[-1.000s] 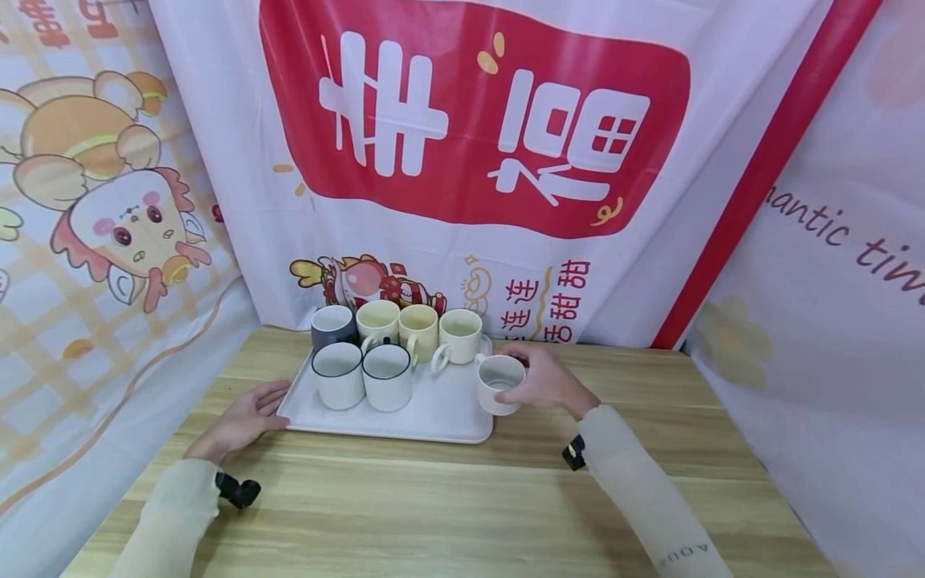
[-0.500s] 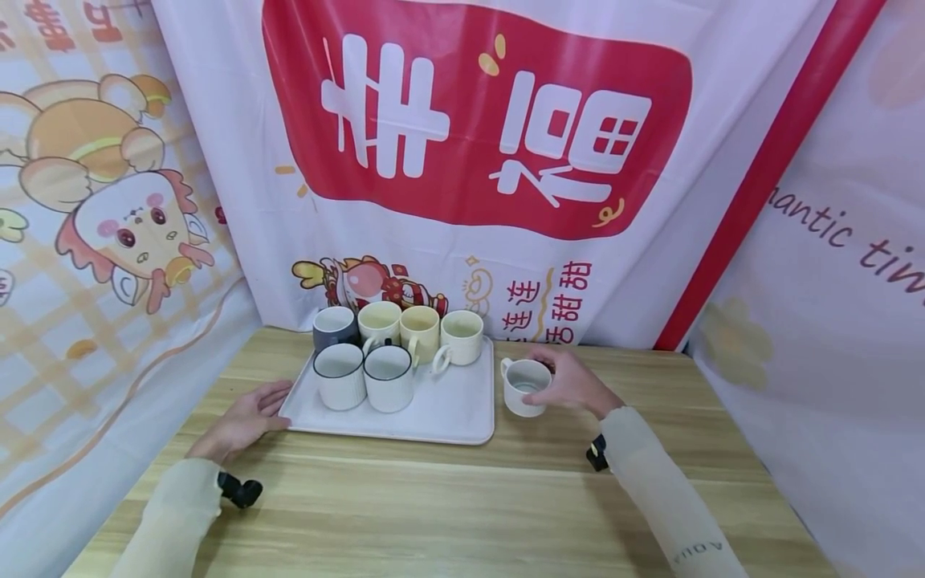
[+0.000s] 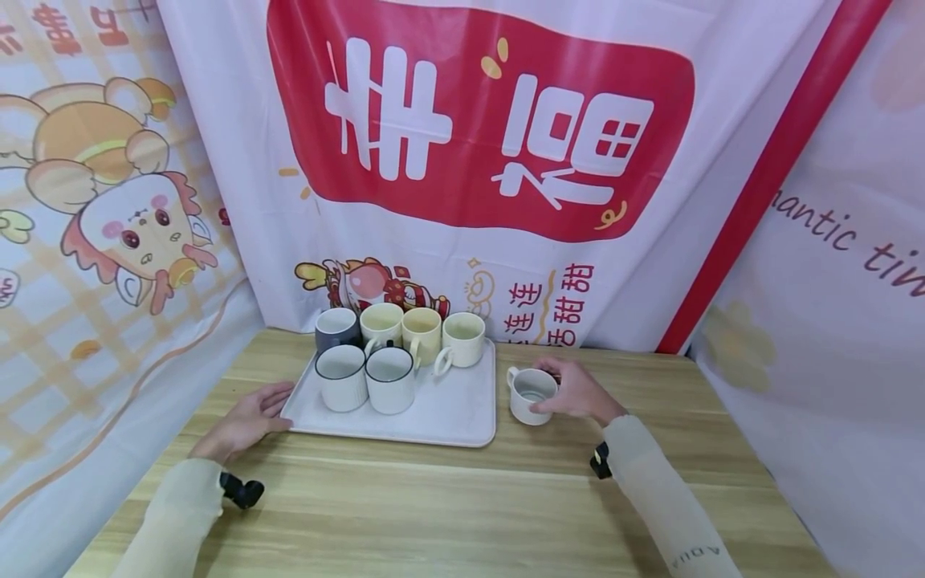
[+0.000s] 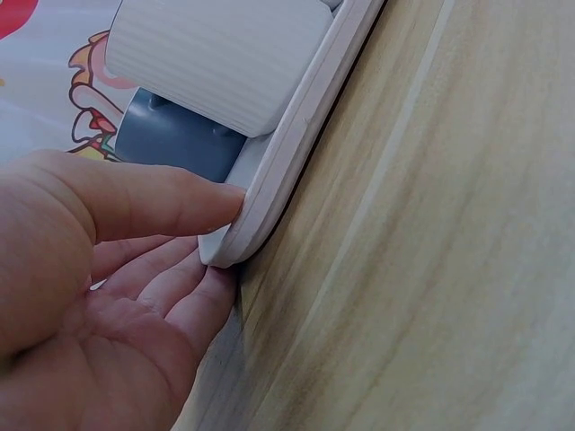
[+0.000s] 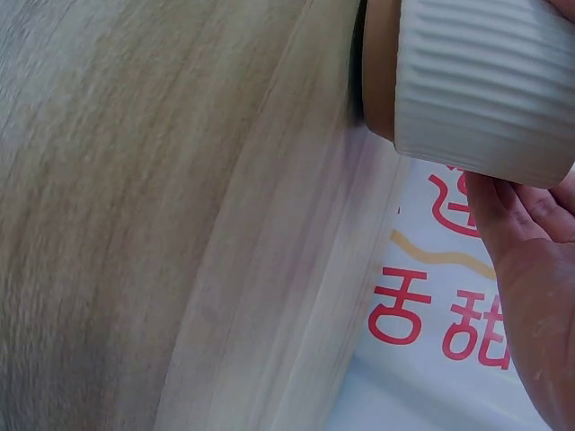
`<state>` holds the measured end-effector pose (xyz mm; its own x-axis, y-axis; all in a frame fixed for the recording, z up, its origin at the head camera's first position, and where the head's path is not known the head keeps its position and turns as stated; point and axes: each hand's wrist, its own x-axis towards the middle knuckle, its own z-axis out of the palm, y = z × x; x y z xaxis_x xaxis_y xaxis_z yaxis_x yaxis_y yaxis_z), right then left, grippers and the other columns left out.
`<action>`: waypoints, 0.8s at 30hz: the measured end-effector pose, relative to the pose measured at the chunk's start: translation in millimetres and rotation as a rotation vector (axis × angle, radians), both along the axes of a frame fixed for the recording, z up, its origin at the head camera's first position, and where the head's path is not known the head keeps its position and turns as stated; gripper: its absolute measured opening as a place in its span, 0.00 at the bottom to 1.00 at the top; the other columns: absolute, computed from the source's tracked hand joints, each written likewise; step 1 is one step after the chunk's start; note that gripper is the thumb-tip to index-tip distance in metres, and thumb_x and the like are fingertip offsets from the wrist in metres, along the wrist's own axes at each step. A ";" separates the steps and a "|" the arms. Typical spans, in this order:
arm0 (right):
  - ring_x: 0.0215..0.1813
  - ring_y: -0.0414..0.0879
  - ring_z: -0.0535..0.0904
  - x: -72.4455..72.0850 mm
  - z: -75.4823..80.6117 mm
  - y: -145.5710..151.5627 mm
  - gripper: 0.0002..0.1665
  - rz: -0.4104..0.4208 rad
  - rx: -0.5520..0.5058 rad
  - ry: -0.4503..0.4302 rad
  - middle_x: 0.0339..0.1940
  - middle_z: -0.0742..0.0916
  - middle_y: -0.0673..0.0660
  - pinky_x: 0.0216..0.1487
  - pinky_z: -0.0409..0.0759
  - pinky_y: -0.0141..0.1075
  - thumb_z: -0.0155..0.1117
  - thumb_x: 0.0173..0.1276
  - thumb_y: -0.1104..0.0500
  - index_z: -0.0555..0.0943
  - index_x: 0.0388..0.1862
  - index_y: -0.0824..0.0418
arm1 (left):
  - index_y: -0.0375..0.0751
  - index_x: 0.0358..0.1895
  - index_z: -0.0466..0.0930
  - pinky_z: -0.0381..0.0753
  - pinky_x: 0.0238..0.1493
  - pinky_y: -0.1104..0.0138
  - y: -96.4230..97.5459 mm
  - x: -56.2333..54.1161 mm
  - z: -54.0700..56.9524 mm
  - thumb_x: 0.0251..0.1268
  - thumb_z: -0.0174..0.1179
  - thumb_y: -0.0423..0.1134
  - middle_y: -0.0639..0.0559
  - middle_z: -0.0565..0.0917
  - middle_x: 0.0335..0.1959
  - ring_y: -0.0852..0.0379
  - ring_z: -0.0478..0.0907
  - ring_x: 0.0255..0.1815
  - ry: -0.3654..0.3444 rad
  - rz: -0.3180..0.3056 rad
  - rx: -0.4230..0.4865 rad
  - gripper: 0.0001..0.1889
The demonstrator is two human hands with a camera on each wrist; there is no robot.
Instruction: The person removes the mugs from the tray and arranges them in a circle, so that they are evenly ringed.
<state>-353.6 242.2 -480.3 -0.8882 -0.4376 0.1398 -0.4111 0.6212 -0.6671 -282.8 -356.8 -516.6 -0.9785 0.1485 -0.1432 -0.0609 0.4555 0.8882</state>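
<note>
My right hand (image 3: pixel 581 392) grips a ribbed white mug (image 3: pixel 523 408) by its side, with the handle pointing left. It is upright over the wooden table, just right of the tray. In the right wrist view the mug's unglazed tan base (image 5: pixel 380 67) is close to the wood. At the near left corner of the white tray (image 3: pixel 455 421), my left hand (image 3: pixel 244 419) holds the edge. The left wrist view has the thumb (image 4: pixel 193 205) against the rim and the fingers around the corner.
On the tray stand two ribbed white mugs with dark rims (image 3: pixel 390 389), a dark grey-blue mug (image 3: pixel 337 335), a pale yellow-green mug (image 3: pixel 381 323), a yellow mug (image 3: pixel 421 333) and a cream mug (image 3: pixel 464 341). A printed cloth (image 3: pixel 462 257) hangs behind the table.
My right hand has moved the ribbed white mug from over the tray's right edge rightward, off the tray, and slightly nearer and lower. The left hand has stayed at the corner.
</note>
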 end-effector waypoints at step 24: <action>0.72 0.56 0.79 1.0 14.7 8.3 0.59 0.004 0.091 -0.110 0.70 0.84 0.57 0.76 0.78 0.58 0.89 0.48 0.40 0.74 0.76 0.60 | 0.23 0.83 0.43 0.66 0.79 0.48 -0.1 0.9 1.3 0.71 0.62 0.26 0.23 0.50 0.84 0.25 0.53 0.84 -0.008 -0.006 -0.014 0.45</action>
<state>-352.7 250.4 -465.5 -0.8945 -0.4472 0.0013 -0.3408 0.6798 -0.6495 -281.9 -357.0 -515.4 -0.9764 0.1525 -0.1532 -0.0652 0.4681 0.8813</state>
